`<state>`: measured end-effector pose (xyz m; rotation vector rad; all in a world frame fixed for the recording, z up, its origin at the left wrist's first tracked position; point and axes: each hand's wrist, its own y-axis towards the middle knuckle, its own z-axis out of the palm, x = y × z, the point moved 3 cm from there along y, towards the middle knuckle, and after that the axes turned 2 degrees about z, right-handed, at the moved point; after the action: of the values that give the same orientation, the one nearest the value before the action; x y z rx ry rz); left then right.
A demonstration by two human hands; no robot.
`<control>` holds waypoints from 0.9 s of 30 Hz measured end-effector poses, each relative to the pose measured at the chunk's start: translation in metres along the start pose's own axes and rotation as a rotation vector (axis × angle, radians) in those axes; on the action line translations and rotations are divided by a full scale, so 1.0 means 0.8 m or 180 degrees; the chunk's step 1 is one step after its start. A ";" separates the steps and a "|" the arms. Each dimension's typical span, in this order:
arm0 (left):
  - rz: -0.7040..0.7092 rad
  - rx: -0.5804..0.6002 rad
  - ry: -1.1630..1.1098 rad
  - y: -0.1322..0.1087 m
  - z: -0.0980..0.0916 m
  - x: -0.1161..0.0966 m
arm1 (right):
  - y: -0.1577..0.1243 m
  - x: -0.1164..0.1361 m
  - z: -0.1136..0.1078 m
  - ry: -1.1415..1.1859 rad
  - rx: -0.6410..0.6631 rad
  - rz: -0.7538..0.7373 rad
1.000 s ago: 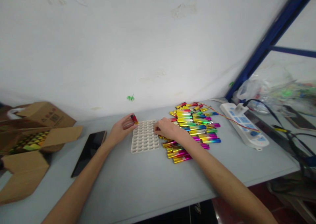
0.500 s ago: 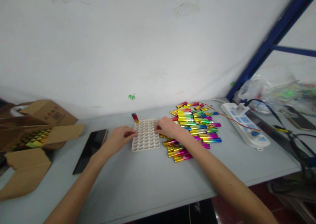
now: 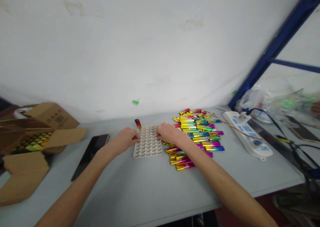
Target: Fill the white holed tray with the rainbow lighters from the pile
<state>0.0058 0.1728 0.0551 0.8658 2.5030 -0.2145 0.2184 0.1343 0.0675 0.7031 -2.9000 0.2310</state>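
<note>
A white tray with rows of round sockets lies on the grey table. One red and yellow lighter stands upright in its far left corner. My left hand rests against the tray's left edge, fingers curled, holding nothing that I can see. My right hand sits at the tray's right edge, over the near side of a pile of shiny rainbow-coloured lighters. Whether its fingers pinch a lighter is hidden.
A black phone lies left of the tray. An open cardboard box holding more shiny lighters stands at the far left. A white power strip with cables lies on the right, beside plastic bags and a blue frame.
My left hand let go of the red and yellow lighter, which now stands in the tray's far corner, and drew back to the tray's left edge. My right hand barely moved.
</note>
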 end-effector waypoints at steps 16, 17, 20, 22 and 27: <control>-0.0187 -0.0145 0.0056 -0.007 -0.004 0.014 | -0.080 -0.144 -0.036 0.1225 -0.2106 0.0324; -0.0190 -0.0178 0.0092 -0.009 -0.008 0.015 | -0.086 -0.152 -0.030 0.1235 -0.2174 0.0364; -0.0165 -0.0344 0.0218 -0.011 -0.018 0.004 | -0.099 -0.167 -0.009 0.1158 -0.2246 0.0422; -0.0061 -0.0445 0.0252 -0.003 -0.017 -0.018 | -0.102 -0.168 -0.001 0.1090 -0.2211 0.0386; 0.0531 -0.0290 0.0306 0.058 0.034 -0.090 | -0.102 -0.164 0.001 0.1066 -0.2366 0.0464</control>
<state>0.0939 0.1624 0.0670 1.0635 2.4896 -0.0033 0.3717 0.1204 0.0526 0.2826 -2.4286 -0.6226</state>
